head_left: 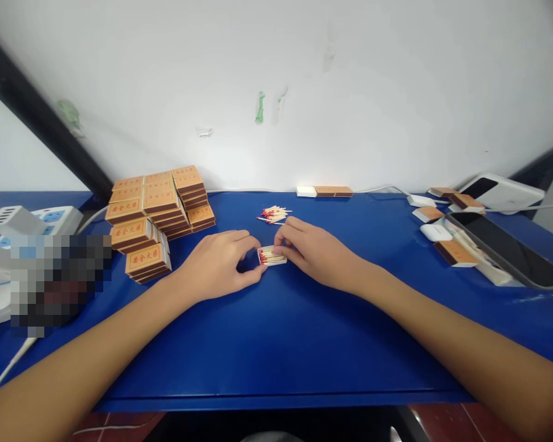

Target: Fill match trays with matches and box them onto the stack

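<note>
A small white matchbox tray point(280, 263) lies on the blue table, partly filled with red-tipped matches point(268, 255). My left hand point(219, 264) grips its left end between thumb and index finger. Over the right end, the thumb and fingers of my right hand point(311, 248) are pinched at the pale ends of the matches; how many they hold is hidden. Just beyond the tray is a loose heap of matches point(274, 213), and a single match there runs toward my right knuckles.
Stacked matchboxes point(159, 196) stand at the back left, beside a power strip point(55, 215). A short row of matchboxes point(333, 191) lies by the wall. On the right are a phone point(511, 248), a white earbud case point(435, 232), a white device point(507, 191) and scattered matchbox parts point(456, 253).
</note>
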Motion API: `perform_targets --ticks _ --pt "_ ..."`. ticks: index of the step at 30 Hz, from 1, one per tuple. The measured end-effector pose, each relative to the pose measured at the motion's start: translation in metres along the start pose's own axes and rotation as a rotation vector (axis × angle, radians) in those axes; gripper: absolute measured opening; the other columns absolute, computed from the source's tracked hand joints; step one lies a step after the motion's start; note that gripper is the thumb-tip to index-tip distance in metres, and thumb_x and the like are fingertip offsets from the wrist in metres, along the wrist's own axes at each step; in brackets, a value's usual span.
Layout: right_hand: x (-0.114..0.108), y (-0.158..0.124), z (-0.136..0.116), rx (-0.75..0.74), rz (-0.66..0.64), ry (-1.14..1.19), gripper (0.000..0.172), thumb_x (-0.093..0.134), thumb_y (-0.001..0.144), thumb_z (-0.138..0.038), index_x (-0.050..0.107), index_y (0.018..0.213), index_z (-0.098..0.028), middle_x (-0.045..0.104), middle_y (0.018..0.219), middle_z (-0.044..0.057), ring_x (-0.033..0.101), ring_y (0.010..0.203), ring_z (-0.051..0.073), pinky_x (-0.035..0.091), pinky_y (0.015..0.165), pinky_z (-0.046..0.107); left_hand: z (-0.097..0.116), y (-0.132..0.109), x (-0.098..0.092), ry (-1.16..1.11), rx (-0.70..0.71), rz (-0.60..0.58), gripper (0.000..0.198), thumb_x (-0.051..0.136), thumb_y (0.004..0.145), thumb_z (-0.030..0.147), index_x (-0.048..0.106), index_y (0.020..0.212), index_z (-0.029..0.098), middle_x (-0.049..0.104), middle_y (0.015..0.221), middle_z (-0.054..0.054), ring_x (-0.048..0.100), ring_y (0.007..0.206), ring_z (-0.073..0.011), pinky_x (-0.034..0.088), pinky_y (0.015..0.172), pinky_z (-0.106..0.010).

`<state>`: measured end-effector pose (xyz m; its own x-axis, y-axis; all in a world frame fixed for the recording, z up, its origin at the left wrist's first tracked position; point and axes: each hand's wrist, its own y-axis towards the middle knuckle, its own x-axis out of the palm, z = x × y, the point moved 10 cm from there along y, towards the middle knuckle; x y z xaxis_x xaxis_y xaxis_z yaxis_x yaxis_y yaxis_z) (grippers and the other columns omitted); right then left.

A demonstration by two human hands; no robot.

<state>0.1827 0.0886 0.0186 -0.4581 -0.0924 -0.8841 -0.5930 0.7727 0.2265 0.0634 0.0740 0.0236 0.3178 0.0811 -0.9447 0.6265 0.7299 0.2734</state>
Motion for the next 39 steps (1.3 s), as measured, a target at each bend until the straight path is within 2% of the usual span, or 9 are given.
perform_targets --ticks 4,7,12,21,25,28,39 --pt "-0.011 0.004 0.020 0.020 0.123 -0.036 0.015 0.049 0.107 -0.030 0.060 0.100 -0.022 0.062 0.103 0.007 0.058 0.081 0.019 0.044 0.073 0.033 0.001 -0.001 -0.001 -0.009 0.017 0.006 0.021 0.064 0.095 0.039 0.071 0.105 0.021 0.067 0.085 -0.001 0.063 0.074 -0.0163 0.040 0.062 -0.029" --pt "-0.019 0.008 0.045 0.077 0.214 -0.071 0.009 0.055 0.103 -0.028 0.061 0.100 -0.021 0.062 0.101 0.007 0.060 0.087 0.021 0.045 0.077 0.035 0.002 -0.001 -0.001 -0.017 0.016 0.008 0.021 0.065 0.095 0.039 0.071 0.105 0.021 0.067 0.085 -0.001 0.063 0.074 -0.0161 0.039 0.063 -0.029" --pt "-0.010 0.016 0.075 0.167 0.188 -0.086 0.011 0.062 0.099 -0.028 0.060 0.091 -0.021 0.063 0.094 0.008 0.060 0.087 0.024 0.044 0.075 0.036 0.001 -0.001 0.000 -0.022 0.002 -0.013 0.022 0.065 0.094 0.040 0.071 0.105 0.021 0.067 0.086 -0.001 0.063 0.075 -0.0165 0.040 0.063 -0.030" --pt "-0.003 0.019 0.066 0.069 0.143 -0.085 0.012 0.054 0.102 -0.025 0.057 0.091 -0.022 0.062 0.094 0.008 0.056 0.091 0.025 0.044 0.079 0.037 0.001 0.000 -0.001 -0.010 0.010 0.000 0.022 0.064 0.095 0.039 0.071 0.105 0.021 0.067 0.086 -0.001 0.063 0.075 -0.0168 0.040 0.062 -0.030" --pt "-0.003 0.023 0.064 0.048 0.166 -0.089 0.005 0.055 0.101 -0.022 0.060 0.102 -0.021 0.061 0.093 0.007 0.056 0.089 0.024 0.043 0.078 0.036 0.000 0.000 0.001 -0.014 0.002 -0.012 0.021 0.066 0.094 0.039 0.071 0.104 0.021 0.066 0.085 -0.001 0.062 0.074 -0.0164 0.040 0.062 -0.030" --pt "-0.003 0.025 0.065 0.050 0.170 -0.095 0.012 0.055 0.101 -0.023 0.063 0.110 -0.021 0.060 0.094 0.007 0.056 0.088 0.024 0.042 0.078 0.035 0.000 -0.001 0.001 -0.018 0.003 -0.010 0.022 0.065 0.094 0.039 0.071 0.105 0.021 0.066 0.085 0.000 0.062 0.074 -0.0162 0.040 0.062 -0.030" --pt "-0.003 0.027 0.064 0.055 0.156 -0.050 0.009 0.056 0.101 -0.023 0.061 0.093 -0.021 0.059 0.091 0.006 0.055 0.086 0.023 0.041 0.076 0.034 -0.001 0.001 0.001 -0.019 -0.002 -0.014 0.023 0.065 0.094 0.040 0.072 0.105 0.021 0.066 0.085 -0.001 0.062 0.075 -0.0167 0.039 0.062 -0.030"
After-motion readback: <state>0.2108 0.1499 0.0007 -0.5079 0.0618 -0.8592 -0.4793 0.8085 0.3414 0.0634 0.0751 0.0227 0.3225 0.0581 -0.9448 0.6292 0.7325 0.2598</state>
